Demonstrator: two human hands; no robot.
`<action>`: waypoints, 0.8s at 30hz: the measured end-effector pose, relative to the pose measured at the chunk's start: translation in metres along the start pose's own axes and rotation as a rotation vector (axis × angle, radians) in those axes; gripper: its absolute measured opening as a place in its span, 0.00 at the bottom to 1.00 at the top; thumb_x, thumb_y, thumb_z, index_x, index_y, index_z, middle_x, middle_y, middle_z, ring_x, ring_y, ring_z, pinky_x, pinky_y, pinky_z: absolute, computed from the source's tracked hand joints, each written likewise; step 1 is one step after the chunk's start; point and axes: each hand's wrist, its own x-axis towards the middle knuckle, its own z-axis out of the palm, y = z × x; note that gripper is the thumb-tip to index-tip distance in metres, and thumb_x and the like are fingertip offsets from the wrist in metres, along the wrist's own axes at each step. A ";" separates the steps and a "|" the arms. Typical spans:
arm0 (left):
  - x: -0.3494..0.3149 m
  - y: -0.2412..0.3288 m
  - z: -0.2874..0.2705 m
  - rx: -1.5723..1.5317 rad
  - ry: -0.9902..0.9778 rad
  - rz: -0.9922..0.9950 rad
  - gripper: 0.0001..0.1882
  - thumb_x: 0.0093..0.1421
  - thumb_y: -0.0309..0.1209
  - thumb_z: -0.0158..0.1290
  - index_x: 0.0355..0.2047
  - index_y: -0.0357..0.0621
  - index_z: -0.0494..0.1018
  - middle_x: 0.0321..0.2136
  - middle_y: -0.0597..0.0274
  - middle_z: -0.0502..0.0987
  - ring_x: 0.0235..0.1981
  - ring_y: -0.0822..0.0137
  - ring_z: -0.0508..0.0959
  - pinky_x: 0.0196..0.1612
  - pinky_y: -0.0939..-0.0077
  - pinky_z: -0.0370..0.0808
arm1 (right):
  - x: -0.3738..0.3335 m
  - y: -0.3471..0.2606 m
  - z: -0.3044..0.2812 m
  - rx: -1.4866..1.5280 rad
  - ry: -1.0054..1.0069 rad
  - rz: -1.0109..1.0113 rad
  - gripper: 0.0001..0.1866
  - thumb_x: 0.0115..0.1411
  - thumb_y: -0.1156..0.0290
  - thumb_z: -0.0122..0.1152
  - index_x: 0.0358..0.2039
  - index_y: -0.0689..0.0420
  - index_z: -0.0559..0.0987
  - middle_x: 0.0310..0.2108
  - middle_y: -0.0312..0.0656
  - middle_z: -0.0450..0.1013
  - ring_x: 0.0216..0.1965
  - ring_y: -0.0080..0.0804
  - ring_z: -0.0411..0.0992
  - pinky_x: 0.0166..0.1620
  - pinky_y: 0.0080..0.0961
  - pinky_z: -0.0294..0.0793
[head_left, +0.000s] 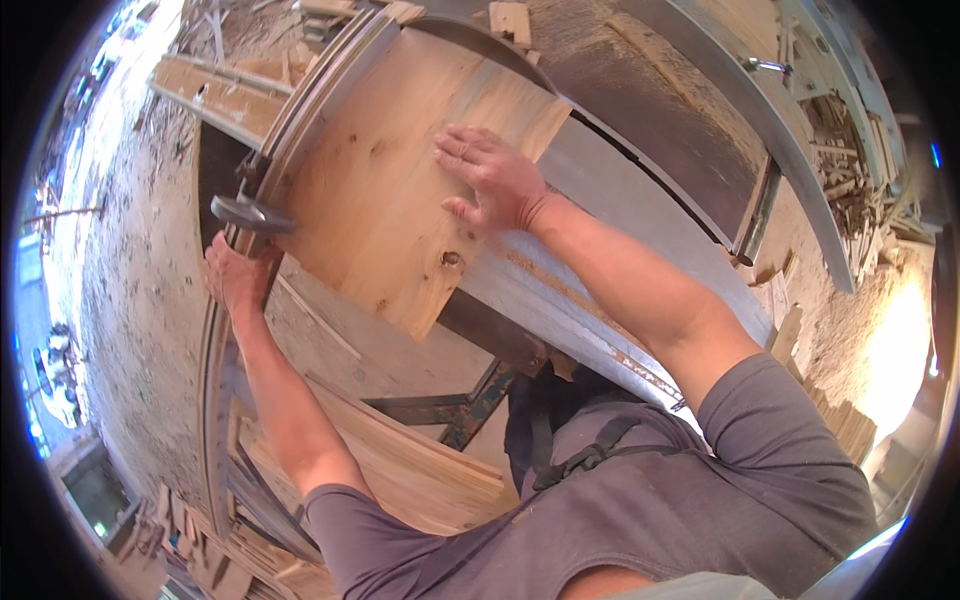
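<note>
A pale wooden panel with several knots lies across the saw table, its near corner jutting out past the metal edge. My right hand rests palm down on the panel's right part, fingers stretched out. At the panel's left side runs a long metal rail, bent by the lens. My left hand is wrapped round this rail, just below a shiny metal clamp handle that reaches toward the panel. Some of the left fingers are hidden behind the rail.
The grey metal table top extends right of the panel, with a dark slot along it. Stacked boards lie low in front of me, beside a dark metal frame. Wood scraps heap at the far right. Sawdust covers the floor.
</note>
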 end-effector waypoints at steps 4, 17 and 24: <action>0.006 -0.005 0.011 -0.016 0.056 0.059 0.51 0.40 0.55 0.74 0.61 0.42 0.70 0.53 0.46 0.76 0.57 0.46 0.75 0.60 0.50 0.71 | -0.007 0.005 0.005 -0.048 0.047 -0.012 0.27 0.55 0.58 0.68 0.53 0.60 0.82 0.61 0.49 0.74 0.66 0.46 0.67 0.69 0.41 0.65; 0.005 -0.007 0.011 0.061 0.026 0.019 0.52 0.42 0.59 0.72 0.64 0.46 0.69 0.55 0.54 0.76 0.61 0.53 0.72 0.61 0.54 0.69 | -0.003 0.012 0.021 -0.038 0.167 -0.111 0.19 0.56 0.62 0.66 0.45 0.60 0.85 0.53 0.47 0.80 0.59 0.47 0.74 0.63 0.41 0.72; 0.010 0.000 0.021 0.104 -0.043 0.023 0.53 0.44 0.60 0.70 0.66 0.45 0.68 0.56 0.54 0.76 0.61 0.53 0.73 0.61 0.54 0.70 | -0.007 0.018 0.027 -0.033 0.139 -0.089 0.19 0.57 0.62 0.65 0.45 0.60 0.85 0.53 0.47 0.79 0.59 0.47 0.74 0.63 0.41 0.72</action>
